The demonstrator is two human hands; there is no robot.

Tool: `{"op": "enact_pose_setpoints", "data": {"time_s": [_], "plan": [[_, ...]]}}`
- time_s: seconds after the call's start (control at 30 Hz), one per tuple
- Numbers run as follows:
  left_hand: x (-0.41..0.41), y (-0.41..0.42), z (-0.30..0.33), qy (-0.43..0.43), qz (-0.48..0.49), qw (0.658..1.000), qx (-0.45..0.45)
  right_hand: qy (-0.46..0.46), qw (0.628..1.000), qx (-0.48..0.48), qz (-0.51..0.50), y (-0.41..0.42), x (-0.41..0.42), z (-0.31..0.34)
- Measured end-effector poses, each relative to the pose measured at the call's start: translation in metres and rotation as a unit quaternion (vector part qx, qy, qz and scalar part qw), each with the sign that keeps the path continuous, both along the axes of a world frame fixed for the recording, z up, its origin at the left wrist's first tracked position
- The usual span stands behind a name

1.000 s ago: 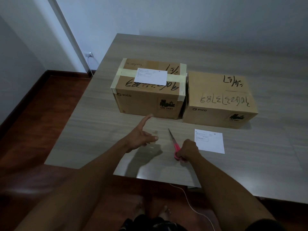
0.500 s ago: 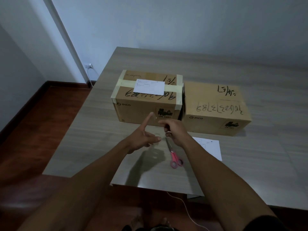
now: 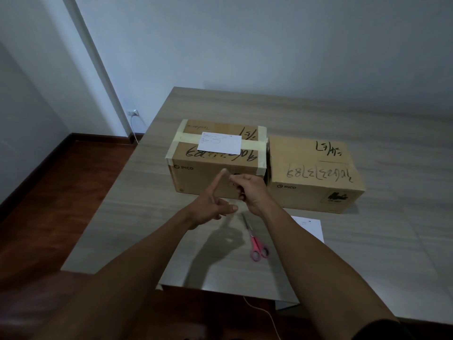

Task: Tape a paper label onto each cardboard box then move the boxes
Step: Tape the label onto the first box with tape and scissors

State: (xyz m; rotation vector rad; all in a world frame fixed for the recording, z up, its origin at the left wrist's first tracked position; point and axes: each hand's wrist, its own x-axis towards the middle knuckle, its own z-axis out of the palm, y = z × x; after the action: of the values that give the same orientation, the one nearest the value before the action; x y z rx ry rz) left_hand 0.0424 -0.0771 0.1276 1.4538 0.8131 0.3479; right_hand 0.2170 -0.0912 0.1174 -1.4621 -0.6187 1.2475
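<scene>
Two brown cardboard boxes stand side by side on the table. The left box (image 3: 196,177) carries a white paper label (image 3: 220,143) on top, over a band of pale tape. The right box (image 3: 311,165) has only black handwriting on its lid. A second paper label (image 3: 310,227) lies flat in front of it, partly hidden by my right forearm. My left hand (image 3: 210,207) hovers before the left box with its index finger pointing up. My right hand (image 3: 250,190) pinches what looks like a small pale piece of tape at that fingertip. Pink-handled scissors (image 3: 256,246) lie below my hands.
The grey wood-grain table (image 3: 392,241) reaches back to a white wall. Dark wooden floor lies to the left, with a wall socket (image 3: 133,113) and plug in the corner. A thin white cable (image 3: 259,310) hangs below the table's front edge.
My right hand let go of the scissors, which now lie on the table, and rose to my left index fingertip. The view tilted up.
</scene>
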Motion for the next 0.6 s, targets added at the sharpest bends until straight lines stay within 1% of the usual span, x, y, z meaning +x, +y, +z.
{"op": "enact_pose_setpoints", "data": {"time_s": [0.13,0.23,0.3,0.4,0.43,0.5,0.57,0.6], "plan": [[-0.004,0.005,-0.007,0.028,0.013,0.999,0.033,-0.031,0.999,0.01,0.005,0.003,0.003,0.008],[-0.002,0.009,-0.008,0.09,0.031,0.988,0.123,-0.078,0.996,0.019,0.029,0.008,0.009,0.02],[0.001,0.01,-0.005,0.121,0.081,0.978,0.151,-0.115,0.992,0.027,0.051,0.012,0.014,0.03],[-0.003,0.019,-0.009,0.155,0.212,0.959,0.103,-0.146,0.987,0.029,0.069,0.019,0.023,0.039],[-0.003,0.022,-0.009,0.143,0.244,0.956,0.075,-0.151,0.985,0.03,0.076,0.02,0.025,0.043],[0.001,0.025,0.006,0.079,0.312,0.947,-0.001,-0.161,0.982,0.033,0.089,0.024,0.029,0.05],[0.009,0.029,0.022,-0.004,0.397,0.914,-0.085,-0.17,0.98,0.039,0.1,0.028,0.033,0.056],[0.012,0.031,0.026,-0.038,0.423,0.897,-0.123,-0.176,0.978,0.043,0.104,0.029,0.034,0.059]]}}
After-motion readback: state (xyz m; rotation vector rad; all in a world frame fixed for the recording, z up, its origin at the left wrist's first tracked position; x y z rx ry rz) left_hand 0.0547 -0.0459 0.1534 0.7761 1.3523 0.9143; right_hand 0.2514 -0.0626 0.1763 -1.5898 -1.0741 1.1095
